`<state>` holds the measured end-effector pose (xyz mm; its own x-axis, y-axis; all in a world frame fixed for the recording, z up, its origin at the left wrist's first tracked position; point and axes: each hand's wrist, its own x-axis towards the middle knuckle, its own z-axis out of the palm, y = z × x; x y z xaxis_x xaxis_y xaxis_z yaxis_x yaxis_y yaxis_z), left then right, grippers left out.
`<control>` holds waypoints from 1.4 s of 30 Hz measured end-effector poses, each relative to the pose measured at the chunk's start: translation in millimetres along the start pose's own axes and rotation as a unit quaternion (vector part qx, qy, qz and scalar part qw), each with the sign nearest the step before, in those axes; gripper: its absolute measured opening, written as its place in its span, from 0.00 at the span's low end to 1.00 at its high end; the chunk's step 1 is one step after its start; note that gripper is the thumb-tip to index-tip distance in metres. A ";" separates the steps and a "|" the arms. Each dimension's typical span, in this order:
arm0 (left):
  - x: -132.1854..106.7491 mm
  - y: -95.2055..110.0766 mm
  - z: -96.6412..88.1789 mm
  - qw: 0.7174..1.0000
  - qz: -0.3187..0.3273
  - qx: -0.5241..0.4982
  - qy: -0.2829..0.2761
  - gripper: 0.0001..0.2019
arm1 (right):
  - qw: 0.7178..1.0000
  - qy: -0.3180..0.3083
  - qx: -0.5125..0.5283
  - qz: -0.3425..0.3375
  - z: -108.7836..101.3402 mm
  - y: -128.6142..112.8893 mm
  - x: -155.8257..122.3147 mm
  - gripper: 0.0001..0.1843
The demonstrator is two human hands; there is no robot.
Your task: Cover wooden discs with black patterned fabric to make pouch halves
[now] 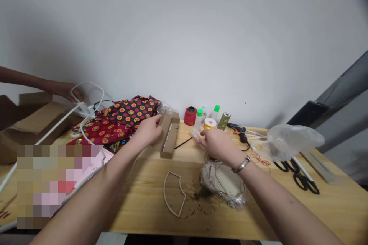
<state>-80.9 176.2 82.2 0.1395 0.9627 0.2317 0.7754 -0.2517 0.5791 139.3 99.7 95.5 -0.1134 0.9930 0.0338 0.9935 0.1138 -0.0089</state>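
Observation:
My left hand (148, 132) is closed at the raised side flap of a long, narrow cardboard box (166, 155), fingertips on its edge. A white strip of small bits lies along the inside of the box. To the right, my right hand (217, 141) has its fingers pinched around a clear, whitish plastic piece (197, 137), whose kind I cannot make out. Just beyond it stand a yellow thread spool (210, 123) and green-capped bottles (199, 118). Below that wrist, a crumpled clear plastic wrap (208, 176) holds pale frames. A fan-shaped frame (165, 195) lies nearer me.
Patterned cloth (129, 111) and a white cable (83, 128) lie left, where another person's hand (67, 90) reaches over a large cardboard box (34, 122). A red thread spool (190, 116), glue gun (240, 130), plastic bag (293, 141) and black-handled scissors (301, 182) lie further right.

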 end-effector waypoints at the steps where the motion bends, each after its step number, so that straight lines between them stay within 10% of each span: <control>1: 8.0 -0.7 1.6 1.000 0.008 0.022 -0.006 0.22 | 1.000 0.005 0.002 -0.001 -1.9 0.6 -6.8 0.17; 9: 40.1 0.0 19.0 0.987 0.030 0.157 0.024 0.20 | 0.996 0.059 0.060 0.017 -2.1 24.8 -53.8 0.13; 21: 25.2 18.1 34.4 0.978 0.055 0.185 0.078 0.19 | 0.970 0.141 0.186 0.063 30.6 65.8 -103.3 0.14; 26: -51.2 -6.2 28.1 0.978 0.138 0.133 0.081 0.20 | 0.939 0.166 0.261 0.148 62.6 88.7 -128.7 0.20; 33: -180.9 -47.5 83.3 0.972 0.203 0.113 -0.027 0.28 | 0.919 0.097 0.358 0.136 93.4 71.5 -141.3 0.37; 42: -121.5 -42.6 71.7 0.982 0.157 0.092 0.055 0.16 | 0.916 0.074 0.389 0.059 103.7 26.0 -121.8 0.41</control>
<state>-86.7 77.1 -26.6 0.3306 0.8210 0.4654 0.8036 -0.5035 0.3173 177.6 -14.9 -12.5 0.0544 0.9910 0.1222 0.6825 0.0524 -0.7290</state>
